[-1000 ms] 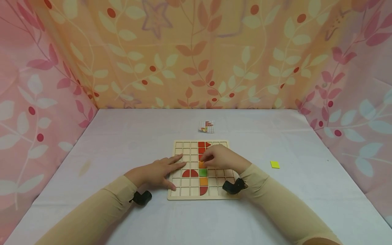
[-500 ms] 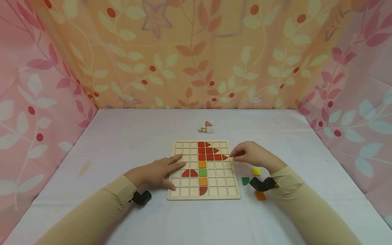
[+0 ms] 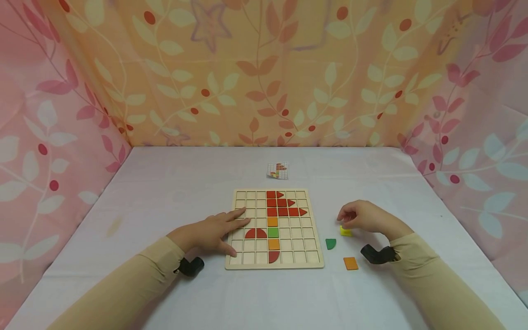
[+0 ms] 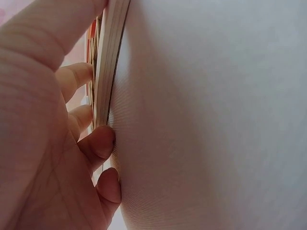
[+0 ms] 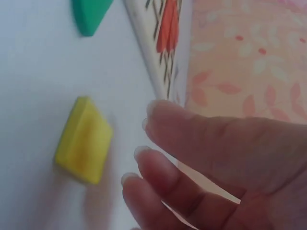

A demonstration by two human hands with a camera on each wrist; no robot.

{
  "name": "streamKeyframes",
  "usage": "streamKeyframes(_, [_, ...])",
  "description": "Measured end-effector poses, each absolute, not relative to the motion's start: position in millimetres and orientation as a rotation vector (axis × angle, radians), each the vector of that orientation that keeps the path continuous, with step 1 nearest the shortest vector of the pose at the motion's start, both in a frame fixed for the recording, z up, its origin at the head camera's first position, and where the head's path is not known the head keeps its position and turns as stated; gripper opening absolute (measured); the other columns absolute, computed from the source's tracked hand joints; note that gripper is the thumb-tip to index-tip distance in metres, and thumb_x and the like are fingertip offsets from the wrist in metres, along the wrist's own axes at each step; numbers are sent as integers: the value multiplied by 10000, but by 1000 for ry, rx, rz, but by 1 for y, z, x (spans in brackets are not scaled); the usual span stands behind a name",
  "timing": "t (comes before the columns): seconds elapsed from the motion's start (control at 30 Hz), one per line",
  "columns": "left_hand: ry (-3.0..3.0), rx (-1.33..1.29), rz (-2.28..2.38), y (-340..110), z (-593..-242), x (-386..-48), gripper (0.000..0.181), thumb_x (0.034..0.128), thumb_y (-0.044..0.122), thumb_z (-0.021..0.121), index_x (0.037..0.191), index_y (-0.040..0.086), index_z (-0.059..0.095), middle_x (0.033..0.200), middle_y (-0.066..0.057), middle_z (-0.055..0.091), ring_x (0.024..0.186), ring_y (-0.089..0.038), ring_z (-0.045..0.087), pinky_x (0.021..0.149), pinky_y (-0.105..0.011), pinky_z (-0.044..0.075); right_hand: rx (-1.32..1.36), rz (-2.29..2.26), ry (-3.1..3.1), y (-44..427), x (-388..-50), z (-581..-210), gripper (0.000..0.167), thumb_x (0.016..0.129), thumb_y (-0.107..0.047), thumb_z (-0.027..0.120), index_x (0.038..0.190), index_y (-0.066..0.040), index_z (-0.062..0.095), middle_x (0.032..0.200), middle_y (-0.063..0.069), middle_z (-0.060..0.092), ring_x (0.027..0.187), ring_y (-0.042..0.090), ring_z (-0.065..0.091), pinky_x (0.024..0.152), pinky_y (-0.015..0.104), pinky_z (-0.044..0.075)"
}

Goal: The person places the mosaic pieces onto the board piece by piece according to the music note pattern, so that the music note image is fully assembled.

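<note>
My left hand (image 3: 210, 231) rests on the left edge of a wooden grid board (image 3: 319, 265), fingers spread. In the left wrist view, some of its fingers (image 4: 103, 141) reach below the board's side edge (image 4: 108, 72). Right of the board, my right hand (image 3: 367, 217) hovers over a yellow square tile (image 3: 345, 232), fingers loosely bent. The right wrist view shows its fingertips apart from that yellow tile (image 5: 86, 143), with nothing between them. On the board lie rows of red tiles (image 3: 282, 212), orange squares (image 3: 272, 222), a green square (image 3: 273, 233) and red quarter-circles (image 3: 250, 233).
A green quarter-circle tile (image 3: 331, 244) and an orange square tile (image 3: 351, 263) lie on the white cloth right of the board. Behind the board is a small printed card (image 3: 278, 170) with a grid picture. Patterned curtains (image 3: 264, 91) enclose the table.
My right hand has moved from above the board out to the right, over the yellow tile, uncovering the red rows and the loose green and orange tiles. My left hand has not moved.
</note>
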State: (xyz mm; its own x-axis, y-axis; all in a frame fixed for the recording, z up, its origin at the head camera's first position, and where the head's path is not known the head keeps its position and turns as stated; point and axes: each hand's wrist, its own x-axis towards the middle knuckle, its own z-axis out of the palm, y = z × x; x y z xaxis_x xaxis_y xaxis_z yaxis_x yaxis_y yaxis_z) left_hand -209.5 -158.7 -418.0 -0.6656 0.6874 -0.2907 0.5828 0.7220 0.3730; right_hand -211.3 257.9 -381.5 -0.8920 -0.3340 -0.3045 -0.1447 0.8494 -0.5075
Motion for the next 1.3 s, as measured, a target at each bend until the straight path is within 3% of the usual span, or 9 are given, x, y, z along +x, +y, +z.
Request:
streamKeyframes(0.43, [2502, 957, 359, -159, -416, -207, 922, 690, 651, 606, 1456, 339, 200, 1540, 56, 9, 1376, -294, 138, 1046, -540, 183, -311, -654, 2627, 263, -207, -400, 241, 675, -95, 789, 746, -114, 560, 671, 12, 469, 686, 173, 449, 611, 305, 345])
streamKeyframes(0.7, [2511, 965, 346, -159, -420, -208, 921, 688, 675, 588, 1454, 358, 187, 1538, 68, 4, 1379, -285, 131, 1044, -542, 188, -318, -630, 2597, 252, -211, -389, 145, 730, -27, 704, 717, -135, 608, 653, -5, 516, 663, 167, 466, 583, 297, 371])
streamKeyframes(1.0, [2517, 969, 332, -160, -419, -209, 929, 681, 678, 587, 1454, 362, 181, 1538, 75, -1, 1377, -278, 143, 1044, -538, 193, -519, -712, 2584, 209, -212, -370, 39, 790, -103, 695, 780, -124, 664, 695, -30, 551, 721, 163, 482, 627, 302, 398])
streamKeyframes(1.3, [2508, 964, 353, -160, -419, -209, 923, 693, 661, 596, 1456, 353, 180, 1539, 68, -1, 1378, -278, 137, 1044, -538, 190, -751, -804, 2559, 147, -206, -361, 37, 823, -125, 674, 817, -148, 645, 726, -51, 541, 718, 140, 481, 638, 278, 417])
